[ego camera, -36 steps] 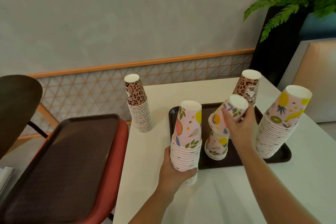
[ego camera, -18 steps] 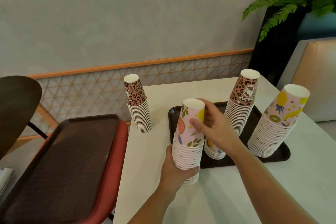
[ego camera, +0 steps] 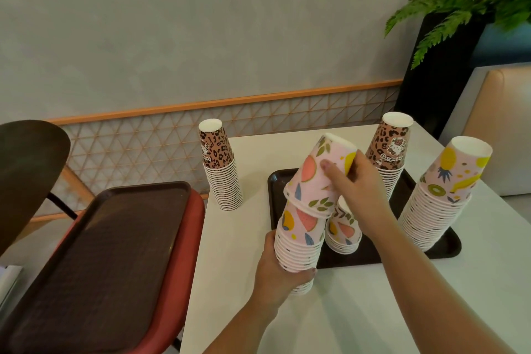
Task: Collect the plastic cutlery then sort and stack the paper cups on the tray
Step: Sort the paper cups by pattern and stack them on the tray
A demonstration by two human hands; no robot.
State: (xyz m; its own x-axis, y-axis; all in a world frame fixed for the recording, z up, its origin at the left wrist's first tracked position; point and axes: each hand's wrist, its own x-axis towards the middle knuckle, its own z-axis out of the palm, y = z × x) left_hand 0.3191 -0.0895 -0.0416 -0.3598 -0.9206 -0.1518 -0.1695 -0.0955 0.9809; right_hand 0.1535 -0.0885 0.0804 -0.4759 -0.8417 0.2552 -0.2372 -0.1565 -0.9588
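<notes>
Your left hand (ego camera: 283,270) wraps the lower part of the tall fruit-print stack (ego camera: 300,241) at the lower centre of the frame, fingers curled round its rims to hold it steady on the white table (ego camera: 244,282) just in front of the dark tray (ego camera: 275,181); your right hand (ego camera: 352,181) grips a tilted bundle of matching cups (ego camera: 314,178) above it, thumb on the near face, fingers round the far side. The bundle leans to the upper right, its open rims meeting the top of the held stack on the left side only, which suggests it is being seated on or tipped off; which of the two you cannot tell from this view.

Behind your right wrist a short fruit-print pile (ego camera: 343,228) stands on the tray, partly covered; a leopard-print stack (ego camera: 388,158) rises behind your right hand, its base hidden; a pineapple-print stack (ego camera: 439,198) stands at the tray's right end. Another leopard-print stack off the tray (ego camera: 221,169) waits on the table at centre left. An empty second tray (ego camera: 100,261) lies on a red chair (ego camera: 184,267) at lower left, cut by the frame edge; no cutlery shows anywhere.
</notes>
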